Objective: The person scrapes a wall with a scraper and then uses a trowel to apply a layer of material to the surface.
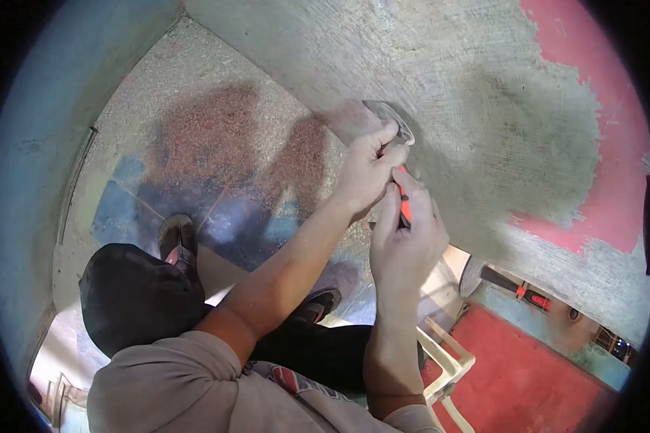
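A scraper with a red and black handle (405,208) is pressed against the wall (477,144), its wide grey blade (393,119) touching the surface. My right hand (414,234) is wrapped around the handle. Higher up, my left hand (372,162) is closed on the scraper near the blade, thumb pointing toward it. Pale dust coats both hands. Around the blade the wall is grey and scratched, with pink paint (625,144) still covering its right side.
Reddish flakes and dust lie over the tiled floor (245,224) at the wall's foot. To the lower right are a cream plastic chair (451,368), a red surface (520,353) and another tool with a red and black handle (531,294). My bent knee (141,296) is at left.
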Demonstrator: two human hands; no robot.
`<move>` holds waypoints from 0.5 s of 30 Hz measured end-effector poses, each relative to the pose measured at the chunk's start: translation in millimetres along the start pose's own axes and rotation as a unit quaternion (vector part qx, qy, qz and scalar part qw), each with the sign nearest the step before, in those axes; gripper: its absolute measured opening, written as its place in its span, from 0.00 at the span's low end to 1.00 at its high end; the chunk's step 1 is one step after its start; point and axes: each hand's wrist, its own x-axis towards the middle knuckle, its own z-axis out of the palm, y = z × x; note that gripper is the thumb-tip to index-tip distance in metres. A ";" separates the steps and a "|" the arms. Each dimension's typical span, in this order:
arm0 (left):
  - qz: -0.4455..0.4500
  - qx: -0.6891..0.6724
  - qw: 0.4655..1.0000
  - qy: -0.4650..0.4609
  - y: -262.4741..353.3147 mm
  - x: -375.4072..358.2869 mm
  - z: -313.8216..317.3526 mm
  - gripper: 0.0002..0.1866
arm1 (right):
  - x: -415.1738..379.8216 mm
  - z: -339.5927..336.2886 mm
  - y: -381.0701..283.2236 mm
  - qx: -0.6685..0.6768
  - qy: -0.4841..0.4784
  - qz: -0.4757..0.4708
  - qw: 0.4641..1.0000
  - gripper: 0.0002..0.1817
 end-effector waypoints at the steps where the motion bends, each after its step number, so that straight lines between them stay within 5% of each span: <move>1: 0.010 0.024 1.000 0.009 -17.4 6.6 -15.8 0.08 | -0.5 9.8 5.8 -0.012 0.001 -0.053 0.999 0.10; 4: -0.062 -0.011 0.997 0.036 -38.3 11.3 -44.1 0.11 | -4.8 61.3 40.9 -0.030 -0.088 -0.042 0.995 0.13; 6: -0.084 -0.032 0.995 0.042 -25.6 6.0 -44.1 0.09 | -7.0 60.1 34.7 0.003 -0.045 -0.088 0.995 0.12; 7: 0.004 0.091 0.995 0.044 -20.0 -0.1 -34.4 0.12 | -8.7 43.3 21.3 0.008 -0.029 -0.086 0.996 0.12; 10: -0.044 0.084 0.995 -0.014 -14.3 -5.3 -14.5 0.12 | -10.8 17.3 15.1 0.006 -0.043 -0.022 0.999 0.11; 11: 0.031 0.172 0.984 -0.016 -25.5 5.0 -29.3 0.11 | -8.0 28.0 25.8 0.014 -0.063 -0.024 0.998 0.11; 14: -0.085 -0.014 0.996 0.027 -35.2 8.5 -56.6 0.17 | -13.3 47.9 34.2 0.003 -0.095 -0.019 0.995 0.11; 15: -0.036 0.042 0.998 0.000 -40.4 11.2 -55.5 0.17 | -13.8 40.7 27.0 -0.003 -0.061 -0.041 0.997 0.11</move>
